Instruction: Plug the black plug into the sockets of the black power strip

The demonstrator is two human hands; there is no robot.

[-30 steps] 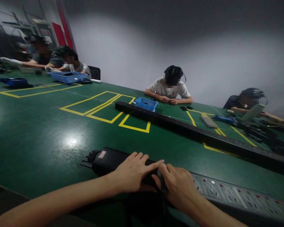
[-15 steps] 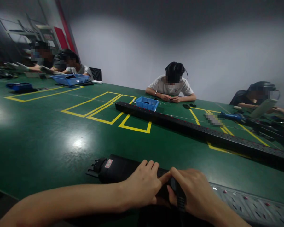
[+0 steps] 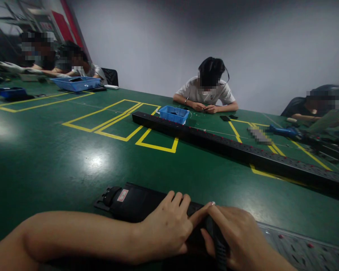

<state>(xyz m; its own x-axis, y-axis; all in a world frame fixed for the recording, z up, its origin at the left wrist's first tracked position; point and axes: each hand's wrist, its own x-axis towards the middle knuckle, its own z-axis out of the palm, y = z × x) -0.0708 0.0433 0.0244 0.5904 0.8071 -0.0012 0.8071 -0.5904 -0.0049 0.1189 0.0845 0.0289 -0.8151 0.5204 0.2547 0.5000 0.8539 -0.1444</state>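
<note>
A long black casing (image 3: 149, 199) with a small pale label lies at the table's near edge, a black fitting at its left end. My left hand (image 3: 169, 226) is closed over the casing's right part, fingers bent across its top and index finger reaching toward my right hand. My right hand (image 3: 239, 233) is curled round a black cable (image 3: 220, 252) with a ribbed sleeve, its thumb and index finger near the casing. The cable's upper end is hidden between my hands. Right of my right hand lies a grey slotted metal strip (image 3: 301, 244) with red dots.
A long black bar (image 3: 214, 143) crosses the green table (image 3: 59, 158). Behind it stands a blue bin (image 3: 173, 114); another blue tray (image 3: 76, 84) is at far left. A person (image 3: 205, 86) sits opposite, others at both sides. Yellow tape marks the tabletop.
The view has shifted slightly, and the casing sits a little further left in it. Both hands keep their hold, with the right hand's fingers slightly moved.
</note>
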